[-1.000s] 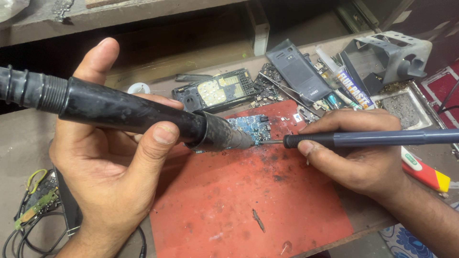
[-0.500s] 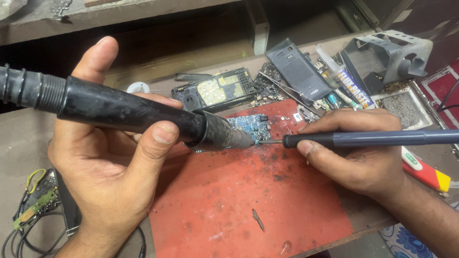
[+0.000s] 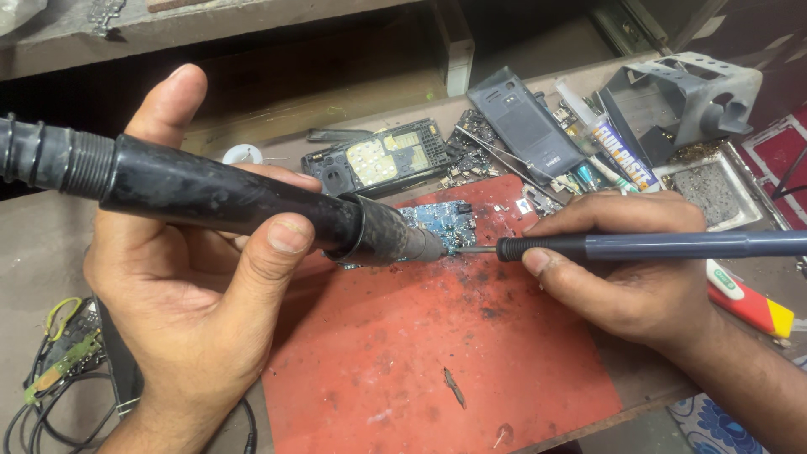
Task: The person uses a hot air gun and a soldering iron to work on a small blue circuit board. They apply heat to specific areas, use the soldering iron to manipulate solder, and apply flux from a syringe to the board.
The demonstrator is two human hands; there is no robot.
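Nearest to us, our left hand (image 3: 181, 311) wraps its thumb and fingers around the thick black hot-air wand (image 3: 227, 197), whose metal nozzle (image 3: 399, 240) points down at the small blue circuit board (image 3: 441, 223). Our right hand (image 3: 626, 269) pinches a slim dark-handled pick (image 3: 639, 246) like a pen, its fine tip meeting the board's right edge just beside the nozzle. The board lies at the upper edge of a scorched red work mat (image 3: 420, 361) on the tabletop (image 3: 34, 244).

As we judge it, good work here means keeping the nozzle hovering just off the board, not pressed on it, and moving the heat in small circles so no single spot burns. The pick should nudge lightly; a hard push could slide nearby parts or lift a pad. We would brace both wrists on the mat for steadiness.

Farther back lie an opened phone frame with a yellow keypad sheet (image 3: 378, 160), a grey phone back cover (image 3: 525, 126), a pair of tweezers (image 3: 504, 164) and a grey metal stand (image 3: 681, 97).
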